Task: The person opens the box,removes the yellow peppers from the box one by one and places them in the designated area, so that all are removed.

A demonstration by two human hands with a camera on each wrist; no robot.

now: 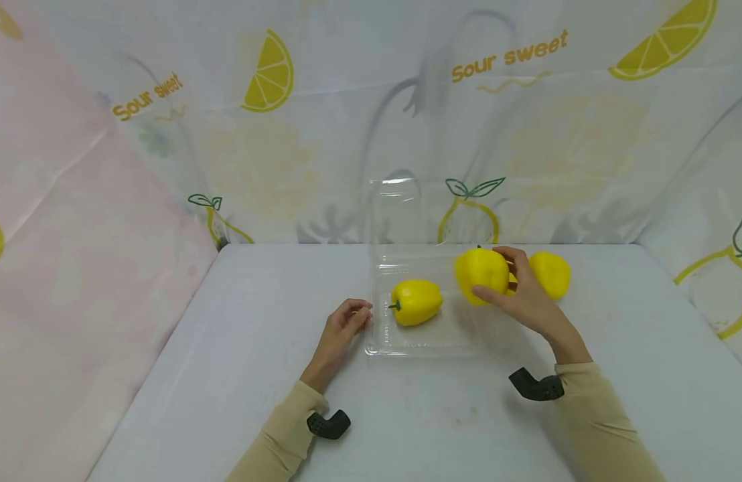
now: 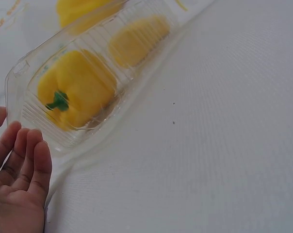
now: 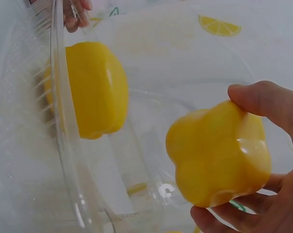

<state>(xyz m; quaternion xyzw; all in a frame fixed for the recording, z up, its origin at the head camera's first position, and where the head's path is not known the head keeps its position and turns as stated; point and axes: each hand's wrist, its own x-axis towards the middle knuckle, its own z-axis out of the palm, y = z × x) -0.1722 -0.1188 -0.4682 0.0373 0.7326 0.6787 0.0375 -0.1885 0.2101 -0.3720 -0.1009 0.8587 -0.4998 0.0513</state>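
Yellow pepper held in right hand, angled inward; left hand pinches rim of clear container.

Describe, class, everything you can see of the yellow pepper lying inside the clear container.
The yellow pepper has smooth, slightly glossy, lobed skin and a short green stem. It looks whole. It lies on its side in the left part of the open clear container, stem end toward the left hand. Only the container is seen touching it; neither hand does.
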